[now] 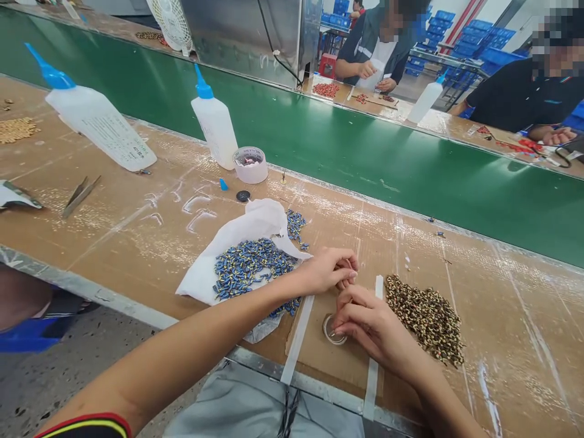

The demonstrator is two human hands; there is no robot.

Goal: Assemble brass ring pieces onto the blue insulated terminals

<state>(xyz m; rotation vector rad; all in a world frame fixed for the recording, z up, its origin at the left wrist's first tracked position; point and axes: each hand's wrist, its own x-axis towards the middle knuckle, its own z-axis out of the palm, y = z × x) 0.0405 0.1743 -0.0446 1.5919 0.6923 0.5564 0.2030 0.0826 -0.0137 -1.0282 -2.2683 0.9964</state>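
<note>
My left hand [329, 269] is closed in a pinch above the cardboard work patch, and whatever its fingertips hold is too small to make out. Just below it, my right hand [367, 319] is also pinched, its fingertips at a small clear round dish [334, 336]; what they grip is hidden. Left of my hands, many small blue-and-yellow parts [249, 264] lie on a crumpled white sheet [201, 274], with some spilled past its edge. To the right of my right hand sits a heap of small black-and-cream parts [426, 319].
White bottles with blue nozzles [107, 128] [214, 125] and a tape roll [250, 165] stand toward the green conveyor belt [319, 140]. Tweezers [79, 198] lie at left, a black disc [243, 196] nearer the middle. Two people [374, 48] [524, 91] work across the belt.
</note>
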